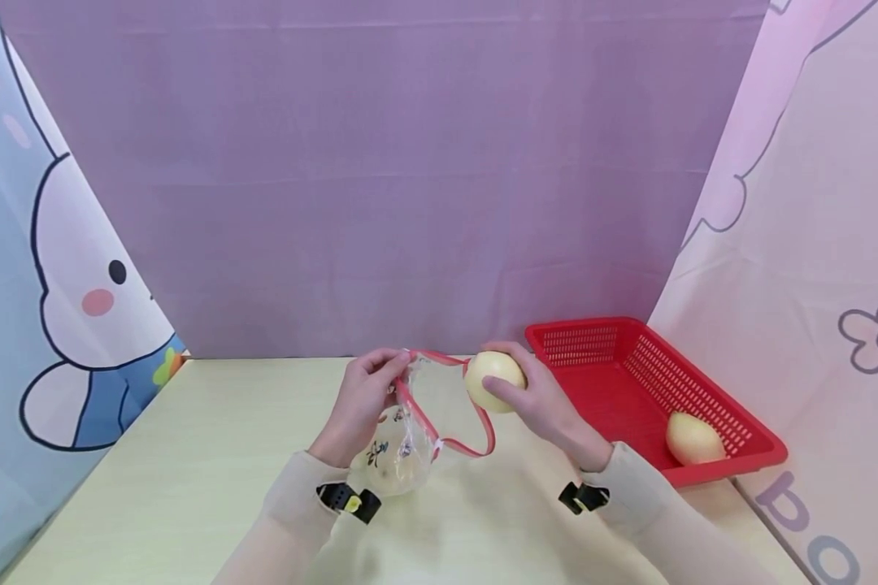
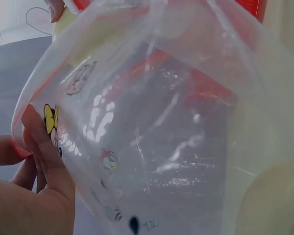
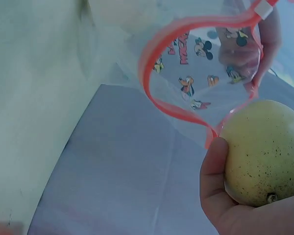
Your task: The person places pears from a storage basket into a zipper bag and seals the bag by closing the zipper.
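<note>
My left hand (image 1: pixel 366 398) pinches the red-edged rim of a clear zip bag (image 1: pixel 410 443) printed with small cartoon figures. The bag's mouth gapes toward the right, and a pale round fruit shows through its lower part. In my right hand (image 1: pixel 537 398) is a pale yellow pear (image 1: pixel 494 380), held at the bag's opening. Up close in the right wrist view, the pear (image 3: pixel 264 152) has brown specks and a stem end, and it touches or overlaps the red rim (image 3: pixel 179 111). The left wrist view looks through the clear plastic (image 2: pixel 152 127).
A red plastic basket (image 1: pixel 600 390) with slotted sides stands at the right, with another pear (image 1: pixel 693 439) in its near right corner. The pale table (image 1: pixel 212 455) meets a purple cloth (image 1: pixel 410 179) at the back. Printed cloths hang on both sides.
</note>
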